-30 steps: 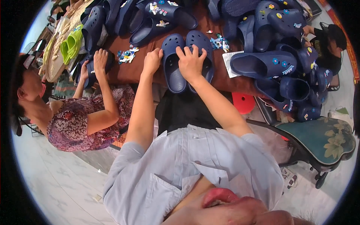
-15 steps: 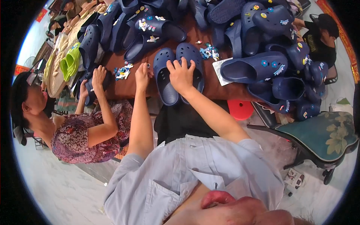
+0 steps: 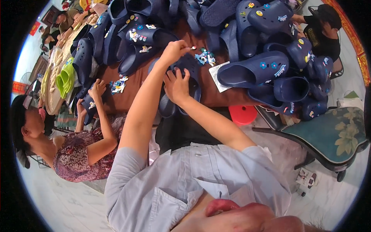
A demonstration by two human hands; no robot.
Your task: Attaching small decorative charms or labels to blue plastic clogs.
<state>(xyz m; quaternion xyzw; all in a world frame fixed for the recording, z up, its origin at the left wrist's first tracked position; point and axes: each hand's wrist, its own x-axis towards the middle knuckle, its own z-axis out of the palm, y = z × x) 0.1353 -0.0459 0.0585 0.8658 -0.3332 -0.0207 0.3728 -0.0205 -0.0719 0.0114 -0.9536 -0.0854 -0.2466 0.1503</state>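
A pair of navy clogs lies on the brown-covered table in front of me, toes pointing away. My right hand rests on the pair, its fingers spread and slightly bent over the uppers. Reaching across the toe end, my left hand is closed in a pinch. Its fingertips are right by a small red-and-white shoe charm; whether they hold anything is hidden. Just beyond lies a pile of blue, white and yellow charms. My left forearm covers part of the left clog.
Navy clogs with charms are heaped at right and back. Another charm pile lies left, near a co-worker's hands on a clog. Green clogs sit on a round woven tray. A red stool and a chair stand right.
My left hand has moved right and away from me, from beside the clogs to the small charm beyond their toes. My right hand stays on the clogs. The view has shifted slightly.
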